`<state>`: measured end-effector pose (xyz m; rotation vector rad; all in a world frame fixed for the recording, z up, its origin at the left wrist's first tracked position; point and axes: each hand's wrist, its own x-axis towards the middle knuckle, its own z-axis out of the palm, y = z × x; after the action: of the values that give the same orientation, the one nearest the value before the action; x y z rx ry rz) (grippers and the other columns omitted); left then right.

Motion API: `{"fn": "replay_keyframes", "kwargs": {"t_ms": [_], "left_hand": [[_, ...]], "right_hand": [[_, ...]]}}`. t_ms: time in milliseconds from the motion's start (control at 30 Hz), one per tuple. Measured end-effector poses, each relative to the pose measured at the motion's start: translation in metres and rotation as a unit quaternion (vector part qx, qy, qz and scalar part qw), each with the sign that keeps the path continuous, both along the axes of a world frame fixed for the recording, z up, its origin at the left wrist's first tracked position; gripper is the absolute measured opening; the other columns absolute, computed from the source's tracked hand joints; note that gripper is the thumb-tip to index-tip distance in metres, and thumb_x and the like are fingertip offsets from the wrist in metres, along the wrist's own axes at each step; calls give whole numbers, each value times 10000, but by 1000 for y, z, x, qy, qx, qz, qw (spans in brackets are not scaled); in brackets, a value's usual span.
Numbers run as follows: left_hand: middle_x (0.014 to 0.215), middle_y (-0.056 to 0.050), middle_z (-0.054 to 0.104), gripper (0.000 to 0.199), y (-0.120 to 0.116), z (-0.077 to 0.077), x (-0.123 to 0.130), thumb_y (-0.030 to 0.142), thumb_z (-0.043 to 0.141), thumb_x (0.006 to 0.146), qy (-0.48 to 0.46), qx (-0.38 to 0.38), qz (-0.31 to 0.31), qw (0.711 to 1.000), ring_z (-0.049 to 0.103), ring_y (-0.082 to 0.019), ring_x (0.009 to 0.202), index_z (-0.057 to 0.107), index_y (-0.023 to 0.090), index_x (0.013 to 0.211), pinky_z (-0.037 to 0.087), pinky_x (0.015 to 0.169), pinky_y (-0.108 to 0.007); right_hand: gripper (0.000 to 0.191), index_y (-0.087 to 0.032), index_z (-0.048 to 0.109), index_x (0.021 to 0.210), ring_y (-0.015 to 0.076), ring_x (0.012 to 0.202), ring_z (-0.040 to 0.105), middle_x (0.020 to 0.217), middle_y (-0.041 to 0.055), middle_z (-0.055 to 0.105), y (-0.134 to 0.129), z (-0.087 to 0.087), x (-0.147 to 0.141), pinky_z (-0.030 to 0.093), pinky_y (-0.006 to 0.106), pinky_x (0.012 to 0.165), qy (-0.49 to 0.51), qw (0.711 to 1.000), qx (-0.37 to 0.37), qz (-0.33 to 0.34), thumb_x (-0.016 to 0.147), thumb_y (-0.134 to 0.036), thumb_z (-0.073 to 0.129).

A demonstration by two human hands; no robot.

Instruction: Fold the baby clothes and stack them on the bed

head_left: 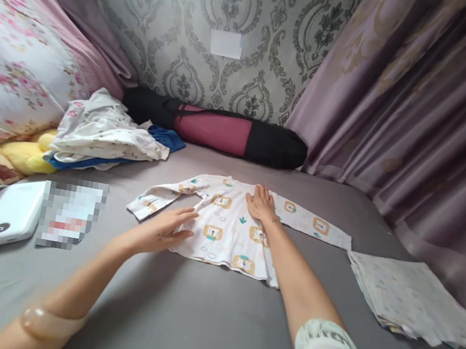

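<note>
Head view: the left hand (pixel 174 227), thumb and fingers apart, is set at the shirt (pixel 228 216), spread on the grey sheet (pixel 190 317), long axis left to right, collar pointed away. The right hand (pixel 260 205) is laid flat upon it, unclenched.

Shirt (pixel 230 228): patterned white, sleeves spread, on a grey sheet (pixel 197 325)
Left hand (pixel 173 225): fingers parted, at the shirt's left edge
Right hand (pixel 261 205): laid flat on the shirt's upper right
Folded stack (pixel 418 297): right of the shirt
Clothes pile (pixel 109 131): beyond the shirt, leftward
Long bag (pixel 211 130): behind the shirt
</note>
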<state>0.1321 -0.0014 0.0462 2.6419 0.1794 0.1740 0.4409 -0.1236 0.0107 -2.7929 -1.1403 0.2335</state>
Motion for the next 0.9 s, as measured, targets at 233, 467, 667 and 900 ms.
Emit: {"fn": "replay_keyframes", "kwargs": {"t_ms": [233,467,667,900], "left_hand": [[1309,-121,583,550,18,-11,-63,568,427,888,-75,-34,256,963,590,-275,1128,550,219,1295,509,893,-365],[1045,-110,664,582,43,-23,-71,534,557,767,-6,-74,452,889,646,-242,862,575,140,1194,504,785,-345],[918,-80,676,593,58,-16,-56,522,633,734,6,-209,491,846,642,-200,700,570,127,1171,454,547,-258],[568,7,582,284,84,-15,-40,372,711,674,50,-227,457,858,510,-132,476,673,155,854,310,434,-221]], "right_hand": [[567,-103,299,1515,242,1495,93,1625,134,143,31,11,-42,57,444,1192,-52,997,33,53,1006,-341,221],[623,-77,269,1525,226,1494,108,1620,117,178,89,4,-74,92,413,1198,58,989,28,130,1012,-405,143],[637,-86,274,1528,229,1494,95,1617,89,193,103,-8,-65,50,437,1200,17,995,43,93,1014,-419,97],[656,-87,304,1519,243,1485,130,1605,94,232,102,-16,-69,73,442,1192,-22,994,52,94,1013,-451,99]]}}
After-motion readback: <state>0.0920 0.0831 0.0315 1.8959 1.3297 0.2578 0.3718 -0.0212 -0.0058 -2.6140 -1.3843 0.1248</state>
